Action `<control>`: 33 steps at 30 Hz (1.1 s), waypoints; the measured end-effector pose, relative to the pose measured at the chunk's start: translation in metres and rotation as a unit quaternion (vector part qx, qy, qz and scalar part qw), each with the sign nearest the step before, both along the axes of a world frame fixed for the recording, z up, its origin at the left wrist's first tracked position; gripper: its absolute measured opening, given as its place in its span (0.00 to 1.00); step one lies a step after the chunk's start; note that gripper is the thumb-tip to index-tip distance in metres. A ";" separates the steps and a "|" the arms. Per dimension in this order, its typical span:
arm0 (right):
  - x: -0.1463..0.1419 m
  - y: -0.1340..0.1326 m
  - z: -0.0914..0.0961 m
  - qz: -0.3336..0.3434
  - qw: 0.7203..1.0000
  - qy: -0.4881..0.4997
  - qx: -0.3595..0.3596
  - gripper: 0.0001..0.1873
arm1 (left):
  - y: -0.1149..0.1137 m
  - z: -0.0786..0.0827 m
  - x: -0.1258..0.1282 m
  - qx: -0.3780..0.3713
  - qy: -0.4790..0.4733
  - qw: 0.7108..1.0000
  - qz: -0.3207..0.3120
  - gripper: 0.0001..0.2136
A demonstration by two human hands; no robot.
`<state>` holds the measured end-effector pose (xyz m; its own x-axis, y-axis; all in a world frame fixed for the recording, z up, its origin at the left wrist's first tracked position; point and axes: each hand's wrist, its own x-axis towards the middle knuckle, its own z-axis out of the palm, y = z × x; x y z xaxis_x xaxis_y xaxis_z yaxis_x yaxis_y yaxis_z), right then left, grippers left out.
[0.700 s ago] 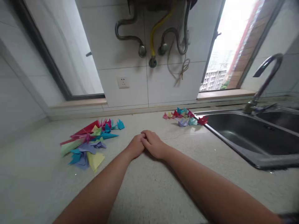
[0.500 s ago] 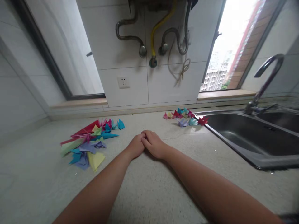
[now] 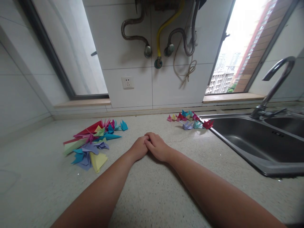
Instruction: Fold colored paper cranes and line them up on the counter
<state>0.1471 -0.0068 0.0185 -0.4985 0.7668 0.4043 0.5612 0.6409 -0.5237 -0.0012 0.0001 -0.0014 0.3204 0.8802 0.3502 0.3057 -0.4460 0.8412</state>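
Note:
My left hand (image 3: 139, 148) and my right hand (image 3: 157, 147) rest together on the speckled countertop (image 3: 152, 193), fingers closed and pressed against each other, the right hand lying partly over the left. Nothing shows in either hand. To the left of them lies a pile of coloured folded paper pieces (image 3: 92, 144) in red, blue, green, purple and yellow. Farther back on the right, beside the sink, sits a cluster of small folded paper figures (image 3: 188, 119).
A steel sink (image 3: 251, 142) with a curved faucet (image 3: 273, 87) fills the right side. The tiled wall behind carries a socket (image 3: 127, 83), flexible hoses and a yellow pipe (image 3: 163, 28). Windows stand at the left and right of the wall.
The hands have stayed clasped in place. The view has tilted down slightly, so everything sits a little lower in the picture.

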 end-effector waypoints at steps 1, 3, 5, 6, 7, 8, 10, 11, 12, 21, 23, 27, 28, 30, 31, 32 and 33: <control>0.000 0.000 0.000 0.000 1.000 0.001 0.001 0.16 | 0.000 0.000 0.000 0.000 0.000 1.000 -0.001 0.11; 0.000 0.000 0.000 0.001 1.000 0.001 0.001 0.15 | 0.000 -0.001 0.000 0.000 -0.001 1.000 -0.006 0.11; 0.000 0.000 0.001 0.003 1.000 0.000 0.000 0.16 | 0.000 -0.001 0.000 -0.002 -0.002 1.000 -0.008 0.11; 0.000 0.000 0.001 0.004 1.000 0.000 -0.001 0.16 | 0.000 0.000 0.000 -0.002 0.001 1.000 -0.006 0.11; 0.000 0.000 0.000 0.005 1.000 -0.001 -0.002 0.16 | -0.001 0.001 0.000 -0.001 0.004 1.000 -0.004 0.11; 0.000 0.000 0.000 0.004 1.000 -0.002 -0.003 0.16 | -0.002 0.002 0.000 0.001 0.007 1.000 -0.001 0.11; 0.000 0.001 0.000 0.005 1.000 -0.002 -0.005 0.16 | -0.003 0.004 0.000 0.007 0.014 1.000 0.000 0.11; 0.000 0.001 0.000 0.006 1.000 -0.001 -0.005 0.16 | -0.004 0.005 0.000 0.009 0.016 1.000 -0.002 0.11; 0.000 0.001 0.000 0.007 1.000 0.000 -0.006 0.17 | -0.005 0.006 0.000 0.011 0.018 1.000 -0.003 0.11; 0.001 0.000 0.004 0.018 1.000 -0.002 -0.018 0.16 | -0.005 0.006 -0.001 0.010 0.042 0.999 0.008 0.11; 0.001 -0.001 0.005 0.020 1.000 -0.004 -0.020 0.17 | -0.006 0.006 -0.001 0.011 0.044 0.999 0.008 0.11; 0.002 -0.001 0.004 0.025 0.999 -0.008 -0.023 0.17 | -0.007 0.008 -0.003 0.019 0.054 0.998 0.006 0.11; 0.002 0.000 0.004 0.027 0.999 -0.008 -0.024 0.17 | -0.007 0.009 -0.004 0.023 0.061 0.998 0.005 0.11; 0.001 0.001 0.003 0.030 0.999 -0.006 -0.022 0.18 | -0.007 0.011 -0.007 0.035 0.085 0.996 0.008 0.11; 0.001 0.001 0.002 0.030 0.999 -0.004 -0.019 0.18 | -0.006 0.012 -0.009 0.045 0.102 0.994 0.011 0.11; 0.000 0.002 0.001 0.028 0.999 -0.003 -0.016 0.18 | -0.005 0.012 -0.012 0.057 0.124 0.991 0.016 0.11; 0.000 0.003 0.000 0.026 1.000 -0.002 -0.012 0.19 | -0.003 0.012 -0.014 0.072 0.147 0.986 0.025 0.11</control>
